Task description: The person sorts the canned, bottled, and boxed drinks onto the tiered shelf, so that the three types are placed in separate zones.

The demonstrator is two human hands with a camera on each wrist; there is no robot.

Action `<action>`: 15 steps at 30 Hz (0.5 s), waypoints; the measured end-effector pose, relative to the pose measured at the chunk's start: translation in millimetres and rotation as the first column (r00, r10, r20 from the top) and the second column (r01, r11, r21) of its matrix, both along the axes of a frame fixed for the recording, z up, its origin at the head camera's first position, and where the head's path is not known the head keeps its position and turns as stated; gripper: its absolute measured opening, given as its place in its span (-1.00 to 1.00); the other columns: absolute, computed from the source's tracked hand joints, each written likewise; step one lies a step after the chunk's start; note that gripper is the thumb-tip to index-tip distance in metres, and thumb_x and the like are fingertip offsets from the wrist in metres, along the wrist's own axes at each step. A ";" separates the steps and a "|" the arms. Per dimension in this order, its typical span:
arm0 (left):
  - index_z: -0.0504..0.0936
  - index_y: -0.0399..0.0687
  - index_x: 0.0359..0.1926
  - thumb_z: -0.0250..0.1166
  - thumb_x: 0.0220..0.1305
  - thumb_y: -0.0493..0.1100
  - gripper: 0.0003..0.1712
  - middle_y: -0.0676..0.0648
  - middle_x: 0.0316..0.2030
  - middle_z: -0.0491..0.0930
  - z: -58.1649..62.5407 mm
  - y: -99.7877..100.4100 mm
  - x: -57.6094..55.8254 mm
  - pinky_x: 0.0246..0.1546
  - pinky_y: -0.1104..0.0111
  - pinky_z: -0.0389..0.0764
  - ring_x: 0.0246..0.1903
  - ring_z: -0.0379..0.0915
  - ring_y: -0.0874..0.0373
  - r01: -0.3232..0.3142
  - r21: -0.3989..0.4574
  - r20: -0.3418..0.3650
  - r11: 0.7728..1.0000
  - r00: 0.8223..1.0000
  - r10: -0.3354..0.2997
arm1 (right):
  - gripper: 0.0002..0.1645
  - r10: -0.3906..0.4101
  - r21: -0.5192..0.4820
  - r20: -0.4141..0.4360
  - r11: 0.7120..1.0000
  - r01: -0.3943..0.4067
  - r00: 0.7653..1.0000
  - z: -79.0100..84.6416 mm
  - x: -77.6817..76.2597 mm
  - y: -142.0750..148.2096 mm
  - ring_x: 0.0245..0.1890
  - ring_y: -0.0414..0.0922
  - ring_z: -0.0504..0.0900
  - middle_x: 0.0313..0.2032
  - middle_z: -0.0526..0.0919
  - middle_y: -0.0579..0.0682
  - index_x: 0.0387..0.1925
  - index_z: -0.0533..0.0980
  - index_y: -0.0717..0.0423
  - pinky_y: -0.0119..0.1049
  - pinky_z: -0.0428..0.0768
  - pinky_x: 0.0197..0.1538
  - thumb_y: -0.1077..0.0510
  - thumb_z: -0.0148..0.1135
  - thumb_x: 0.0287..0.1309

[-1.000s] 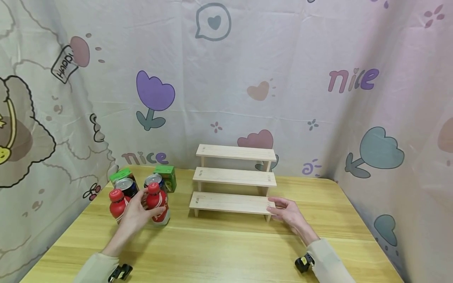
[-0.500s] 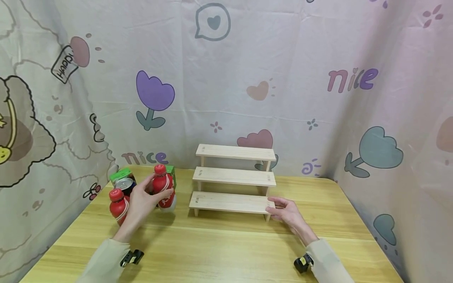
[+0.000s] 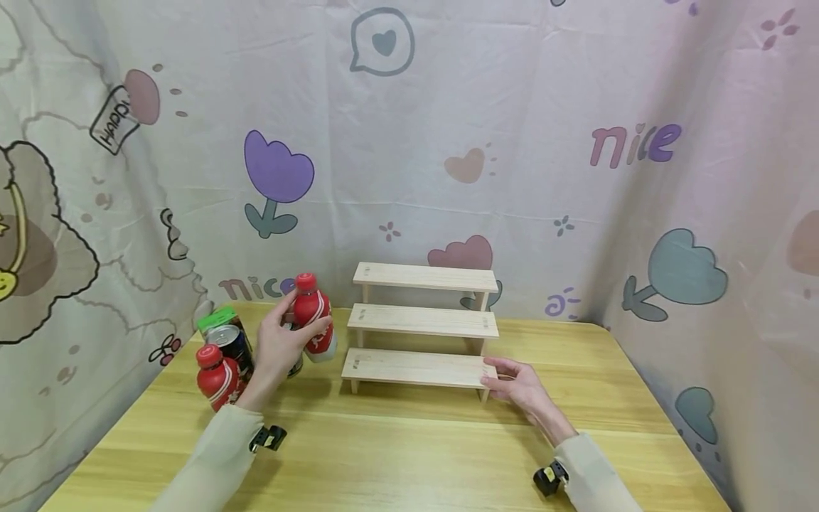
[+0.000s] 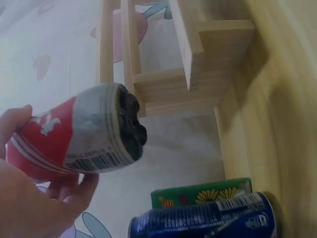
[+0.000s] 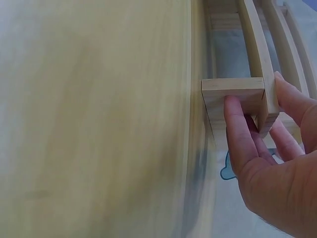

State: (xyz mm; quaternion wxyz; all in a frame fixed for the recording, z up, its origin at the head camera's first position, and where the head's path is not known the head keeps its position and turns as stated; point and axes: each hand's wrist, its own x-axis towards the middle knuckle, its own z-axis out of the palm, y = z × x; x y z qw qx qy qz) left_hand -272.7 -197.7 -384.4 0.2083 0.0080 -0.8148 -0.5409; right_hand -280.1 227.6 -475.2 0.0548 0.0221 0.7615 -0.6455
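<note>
**Carrying a red bottle (image 3: pixel 311 313) above the worktop (image 3: pixel 397 455), beside a wooden rack (image 3: pixel 422 320)**

Grips the bottle in the left hand (image 3: pixel 279 345), with fingers and thumb curled round its upper part. Pinches the right end of the rack's lowest tier in the right hand (image 3: pixel 521 389), with the thumb over the board and fingers below, one against the end leg.

Holds the bottle higher and farther right than a second ago, now in the air just left of the rack and tilted, cap leaning left, base toward the rack. Keeps the right hand in the same place. Looks like mid-carry, by judgement: off the worktop, not yet set on any tier. Seems to use the right hand as a steadying hold.

Leaves a second red bottle (image 3: pixel 217 378) standing at far left, near a dark blue can (image 3: pixel 235 347) and a green-topped box (image 3: pixel 222 316). Hides most of another can (image 3: pixel 296 368) behind the left hand; probably shows that one in the left wrist view, just beside a green box (image 4: pixel 200 192). Includes a printed curtain (image 3: pixel 384 156) behind and to both sides.
</note>
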 end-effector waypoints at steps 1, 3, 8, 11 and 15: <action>0.28 0.15 0.45 0.52 0.04 0.11 -0.03 -0.15 0.04 0.60 1.3 1.8 -1.3 -0.21 0.59 0.54 -0.04 0.48 0.09 0.003 0.007 -0.008 1.000 1.000 -0.003 | -0.35 0.002 0.000 -0.001 1.000 -0.002 1.000 -0.2 0.1 -0.3 -0.19 -0.12 0.66 -0.02 0.58 0.19 0.20 0.49 0.29 -0.16 0.71 -0.06 0.29 0.46 0.02; 0.31 0.18 0.43 0.53 0.03 0.10 -0.05 -0.14 0.04 0.60 3.6 5.2 -4.0 -0.21 0.57 0.55 -0.05 0.49 0.09 0.021 0.025 -0.030 0.999 0.999 -0.020 | -0.35 0.004 0.000 0.000 1.000 -0.004 1.000 -0.9 0.1 -0.5 -0.19 -0.13 0.66 -0.02 0.58 0.19 0.20 0.49 0.29 -0.16 0.71 -0.06 0.28 0.46 0.03; 0.39 0.21 0.38 0.54 0.03 0.04 -0.13 -0.09 0.08 0.57 5.1 16.0 -14.8 -0.13 0.48 0.57 0.00 0.46 0.12 0.063 0.076 -0.132 0.995 0.990 -0.052 | -0.35 0.003 -0.002 -0.002 1.000 -0.003 1.000 -1.6 -0.7 -0.1 -0.19 -0.12 0.66 -0.01 0.58 0.19 0.20 0.48 0.29 -0.16 0.71 -0.07 0.28 0.45 0.04; 0.43 0.18 0.36 0.54 0.04 0.01 -0.17 -0.08 0.07 0.56 5.3 24.3 -23.3 -0.10 0.47 0.57 0.01 0.43 0.15 0.063 0.092 -0.199 0.994 0.979 -0.044 | -0.36 -0.001 -0.002 -0.007 1.000 0.001 1.000 -1.3 -0.4 -0.3 -0.18 -0.11 0.67 0.00 0.58 0.21 0.21 0.48 0.29 -0.15 0.71 -0.07 0.28 0.44 0.05; 0.46 0.15 0.33 0.55 0.01 0.00 -0.18 -0.07 0.01 0.56 8.9 35.6 -31.7 -0.16 0.50 0.57 -0.06 0.45 0.17 0.041 0.111 -0.247 0.993 0.969 -0.012 | -0.35 0.001 -0.002 -0.003 1.000 -0.001 1.000 -0.6 1.2 -1.0 -0.15 -0.09 0.68 0.04 0.58 0.25 0.21 0.47 0.29 -0.15 0.70 -0.06 0.28 0.44 0.05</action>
